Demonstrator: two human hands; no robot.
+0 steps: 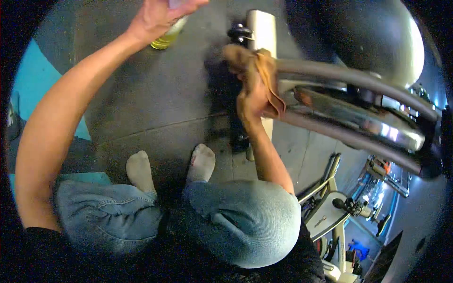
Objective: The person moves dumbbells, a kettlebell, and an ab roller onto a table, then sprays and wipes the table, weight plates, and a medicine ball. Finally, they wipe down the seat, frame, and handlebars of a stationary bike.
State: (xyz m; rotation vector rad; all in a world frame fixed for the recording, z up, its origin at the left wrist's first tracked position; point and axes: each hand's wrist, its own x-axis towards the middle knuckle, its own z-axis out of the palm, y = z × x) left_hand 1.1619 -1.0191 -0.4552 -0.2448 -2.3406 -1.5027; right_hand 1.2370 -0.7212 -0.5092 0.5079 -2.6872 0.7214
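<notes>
At the top edge, my left hand (153, 19) is closed around a bottle (168, 38) with yellow-green liquid in its lower part. The frame cuts off the bottle's top and some of my fingers. My right hand (255, 96) grips a brown-tan cloth (266, 78), blurred by motion. That cloth lies against the end of a grey-brown tubular frame (330, 70) on an exercise machine. Behind the cloth stands a pale upright bar (262, 28) of the machine's base.
A big dark rounded shape (377, 42) fills the upper right. My socked feet (202, 162) rest on the dark floor mat (160, 108), which has seams. More gym equipment (330, 214) stands at the lower right. Turquoise flooring (42, 85) shows at the left.
</notes>
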